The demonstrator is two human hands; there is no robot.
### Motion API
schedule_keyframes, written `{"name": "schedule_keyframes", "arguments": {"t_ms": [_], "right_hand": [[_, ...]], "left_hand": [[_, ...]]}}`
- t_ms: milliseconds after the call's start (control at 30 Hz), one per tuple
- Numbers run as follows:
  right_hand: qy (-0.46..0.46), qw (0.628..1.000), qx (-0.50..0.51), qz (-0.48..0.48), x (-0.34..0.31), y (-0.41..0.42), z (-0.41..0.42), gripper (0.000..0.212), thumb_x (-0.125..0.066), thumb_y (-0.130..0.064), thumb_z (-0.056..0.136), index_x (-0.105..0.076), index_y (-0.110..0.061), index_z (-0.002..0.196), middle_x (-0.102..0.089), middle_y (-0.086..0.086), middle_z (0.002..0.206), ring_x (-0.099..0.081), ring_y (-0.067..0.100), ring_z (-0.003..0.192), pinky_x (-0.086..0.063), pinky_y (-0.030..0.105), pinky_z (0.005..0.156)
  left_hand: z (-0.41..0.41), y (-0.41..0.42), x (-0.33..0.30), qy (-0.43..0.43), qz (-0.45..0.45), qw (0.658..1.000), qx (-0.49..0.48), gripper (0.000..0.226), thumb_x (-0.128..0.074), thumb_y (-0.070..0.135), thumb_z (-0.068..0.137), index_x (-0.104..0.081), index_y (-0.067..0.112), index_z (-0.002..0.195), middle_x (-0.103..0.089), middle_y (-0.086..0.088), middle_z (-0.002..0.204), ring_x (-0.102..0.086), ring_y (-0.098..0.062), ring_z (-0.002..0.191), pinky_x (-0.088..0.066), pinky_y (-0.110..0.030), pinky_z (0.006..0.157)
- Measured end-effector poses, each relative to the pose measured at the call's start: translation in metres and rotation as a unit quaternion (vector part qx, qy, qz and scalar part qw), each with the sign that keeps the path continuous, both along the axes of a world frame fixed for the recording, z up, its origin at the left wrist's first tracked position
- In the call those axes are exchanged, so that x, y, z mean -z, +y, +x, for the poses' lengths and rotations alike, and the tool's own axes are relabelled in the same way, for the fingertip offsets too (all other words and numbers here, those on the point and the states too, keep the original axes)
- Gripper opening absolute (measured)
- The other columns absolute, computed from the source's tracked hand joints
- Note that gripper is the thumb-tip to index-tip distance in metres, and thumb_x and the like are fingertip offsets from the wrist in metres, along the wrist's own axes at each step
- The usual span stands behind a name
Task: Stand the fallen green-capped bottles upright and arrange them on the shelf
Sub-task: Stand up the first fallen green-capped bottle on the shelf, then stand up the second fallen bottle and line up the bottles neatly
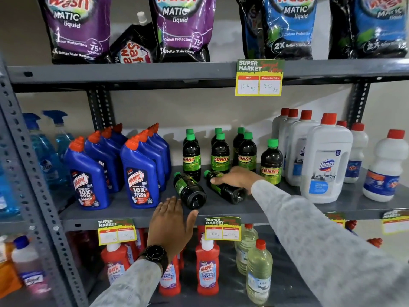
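Fingers of the right hand (236,177) drape over one fallen Sunny bottle (225,187) on the middle shelf (276,207); whether they grip is unclear. Open-fingered, the left hand (172,222) nears the other fallen bottle (190,192). Next: grasp, tip upright beside the standing Sunny bottles (220,155).

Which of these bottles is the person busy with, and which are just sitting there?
Busy with: two fallen green-capped bottles, left and right; standing green-capped bottles; shelf; left hand; right hand.

Just sitting: blue bottles, white bottles, spray bottles, pouches, red bottles.
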State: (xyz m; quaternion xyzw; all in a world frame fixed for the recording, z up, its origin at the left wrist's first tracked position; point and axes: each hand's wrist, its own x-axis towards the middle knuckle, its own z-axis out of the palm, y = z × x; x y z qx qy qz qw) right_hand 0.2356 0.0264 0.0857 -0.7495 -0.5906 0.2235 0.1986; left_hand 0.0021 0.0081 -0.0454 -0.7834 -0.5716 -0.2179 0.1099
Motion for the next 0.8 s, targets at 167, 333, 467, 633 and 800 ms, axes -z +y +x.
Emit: {"name": "schedule_keyframes", "arguments": {"t_ms": [167, 333, 467, 633, 800], "right_hand": [[0.031, 0.999, -0.006, -0.006, 0.005, 0.005, -0.003, 0.061, -0.089, -0.036, 0.075, -0.059, -0.01, 0.122, -0.064, 0.007, 0.123, -0.058, 0.025, 0.103, -0.049, 0.033, 0.09], [0.107, 0.992, 0.002, 0.067, -0.007, -0.001, 0.009, 0.07, -0.091, -0.048, 0.063, -0.063, -0.005, 0.111, -0.066, 0.001, 0.104, -0.063, 0.02, 0.092, -0.049, 0.034, 0.075], [0.176, 0.957, 0.041, 0.225, -0.012, 0.003, 0.019, 0.072, -0.088, -0.068, 0.048, -0.075, -0.018, 0.097, -0.079, -0.002, 0.087, -0.076, 0.017, 0.081, -0.063, 0.043, 0.081], [0.195, 0.928, 0.048, 0.315, 0.018, -0.009, 0.023, 0.078, -0.095, -0.043, 0.067, -0.053, -0.017, 0.128, -0.07, -0.007, 0.113, -0.068, 0.015, 0.102, -0.054, 0.031, 0.09], [0.169, 0.933, 0.066, 0.31, 0.055, -0.007, 0.027, 0.07, -0.095, -0.034, 0.071, -0.052, -0.018, 0.125, -0.067, -0.008, 0.107, -0.068, 0.019, 0.101, -0.049, 0.028, 0.085]], "left_hand": [[0.0, -0.003, -0.002, 0.011, -0.004, 1.0, -0.002, 0.095, -0.002, 0.072, 0.097, -0.043, 0.008, 0.153, -0.046, -0.013, 0.159, -0.039, -0.027, 0.15, -0.025, -0.042, 0.127], [0.001, 0.001, 0.003, -0.007, -0.004, 1.0, -0.003, 0.096, -0.003, 0.073, 0.098, -0.055, 0.006, 0.144, -0.058, -0.015, 0.149, -0.051, -0.029, 0.142, -0.035, -0.045, 0.122], [0.001, 0.001, 0.004, -0.009, -0.008, 1.0, -0.004, 0.09, -0.012, 0.071, 0.101, -0.06, 0.005, 0.138, -0.062, -0.016, 0.144, -0.056, -0.031, 0.136, -0.04, -0.047, 0.119], [0.001, 0.001, 0.004, -0.01, -0.007, 1.0, -0.009, 0.088, -0.014, 0.07, 0.101, -0.062, 0.005, 0.137, -0.064, -0.017, 0.142, -0.058, -0.032, 0.134, -0.041, -0.047, 0.117], [0.003, 0.0, 0.003, -0.012, 0.002, 1.0, -0.015, 0.084, -0.017, 0.068, 0.102, -0.062, 0.007, 0.136, -0.064, -0.015, 0.142, -0.057, -0.03, 0.135, -0.039, -0.045, 0.118]]}}
